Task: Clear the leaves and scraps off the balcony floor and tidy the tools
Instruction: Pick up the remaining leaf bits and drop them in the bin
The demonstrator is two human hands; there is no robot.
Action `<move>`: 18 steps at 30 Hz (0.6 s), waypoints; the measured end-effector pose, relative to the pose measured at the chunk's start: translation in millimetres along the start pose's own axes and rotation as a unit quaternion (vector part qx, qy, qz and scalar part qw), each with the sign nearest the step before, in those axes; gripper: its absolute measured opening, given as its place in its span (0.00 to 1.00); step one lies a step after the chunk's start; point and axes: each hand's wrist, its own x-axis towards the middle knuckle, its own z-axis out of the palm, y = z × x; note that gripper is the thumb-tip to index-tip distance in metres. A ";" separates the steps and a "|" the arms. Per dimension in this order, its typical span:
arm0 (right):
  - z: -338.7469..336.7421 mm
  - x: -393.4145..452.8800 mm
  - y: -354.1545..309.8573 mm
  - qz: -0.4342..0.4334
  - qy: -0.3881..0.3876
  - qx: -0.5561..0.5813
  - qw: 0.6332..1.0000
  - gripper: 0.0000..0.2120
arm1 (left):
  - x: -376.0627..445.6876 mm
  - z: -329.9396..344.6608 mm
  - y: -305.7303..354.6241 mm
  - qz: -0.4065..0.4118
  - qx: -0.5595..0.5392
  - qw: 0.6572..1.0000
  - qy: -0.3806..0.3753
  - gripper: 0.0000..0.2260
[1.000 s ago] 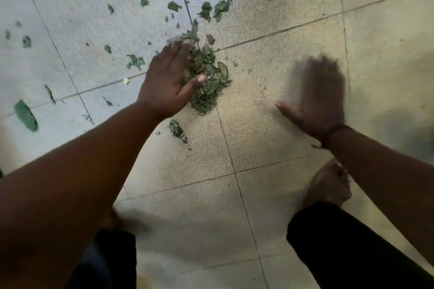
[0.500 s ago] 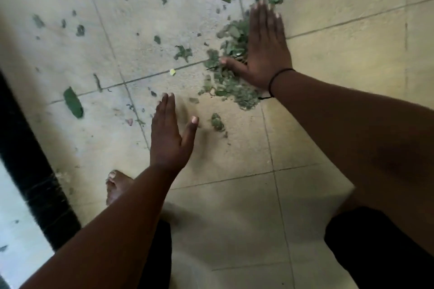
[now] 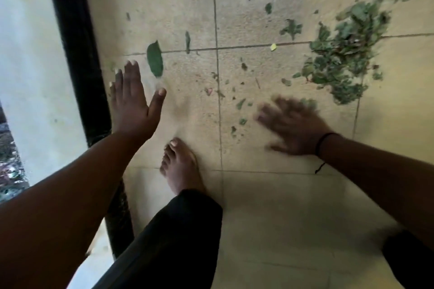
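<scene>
On the tiled balcony floor (image 3: 270, 206), both hands have left the leaf pile (image 3: 342, 54): the left hand (image 3: 135, 103) flat, fingers together, the right hand (image 3: 293, 126) spread, blurred. Pile at two o'clock; a large leaf (image 3: 155, 58) awaits at eleven.

Green leaf scraps on a pale beige tiled floor

The floor (image 3: 270, 195) is speckled sandy beige, crossed by thin grey grout lines; the leaf pile (image 3: 340, 54) at upper right is mixed dark and pale green with a few reddish-brown bits — one large leaf (image 3: 155, 58) left of centre is deep green, and a tiny scrap (image 3: 273, 47) is yellow. A black frame (image 3: 79, 54) runs down the left — beside it a whitish wall (image 3: 30, 65). The trousers (image 3: 176, 241) are black, as is the wristband (image 3: 323, 142).
</scene>
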 end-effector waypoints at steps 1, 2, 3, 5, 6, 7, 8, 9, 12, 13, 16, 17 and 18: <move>-14.0 13.0 9.8 0.069 0.004 -0.006 0.998 0.39 | -0.5 -5.6 -12.0 0.015 0.050 0.999 -0.008 0.37; -27.1 24.8 15.6 0.125 0.013 -0.010 0.992 0.40 | -0.2 -11.1 -23.1 0.030 0.095 0.995 -0.007 0.37; -38.4 35.7 15.4 0.157 0.016 -0.008 0.987 0.41 | 0.0 -16.0 -34.3 0.041 0.134 0.990 0.002 0.38; -53.0 62.8 -3.0 0.136 0.030 -0.011 0.990 0.40 | 3.5 -29.7 -62.1 0.033 0.185 0.982 0.032 0.38; -54.6 79.2 -20.7 0.094 0.049 -0.017 0.994 0.39 | 5.7 -37.6 -79.3 0.020 0.200 0.978 0.045 0.38; -54.2 89.9 -40.2 0.051 0.062 -0.019 0.997 0.37 | 9.1 -41.6 -91.9 0.010 0.210 0.976 0.054 0.38; -53.3 99.5 -62.9 0.010 0.071 -0.016 0.997 0.36 | 13.2 -43.6 -104.0 0.005 0.217 0.974 0.056 0.38; -53.5 111.5 -87.2 -0.033 0.062 -0.015 0.997 0.35 | 18.2 -45.9 -117.7 0.004 0.221 0.974 0.049 0.39; -41.0 129.9 -129.0 -0.126 0.003 -0.037 0.991 0.32 | 29.9 -40.6 -145.4 0.032 0.198 0.980 0.017 0.39; -36.8 132.1 -127.8 -0.140 -0.011 -0.039 0.989 0.32 | 30.6 -38.1 -150.1 0.046 0.177 0.983 0.012 0.38; -32.6 141.1 -95.6 -0.130 -0.035 -0.045 0.990 0.34 | 33.6 -36.0 -161.0 0.069 0.129 0.989 0.022 0.37; -34.5 141.3 -81.7 -0.096 -0.041 -0.040 0.994 0.35 | 34.0 -37.2 -161.5 0.070 0.122 0.990 0.018 0.37; -38.9 140.9 -69.7 -0.034 -0.050 -0.025 0.998 0.37 | 33.2 -37.7 -161.7 0.069 0.121 0.990 0.014 0.37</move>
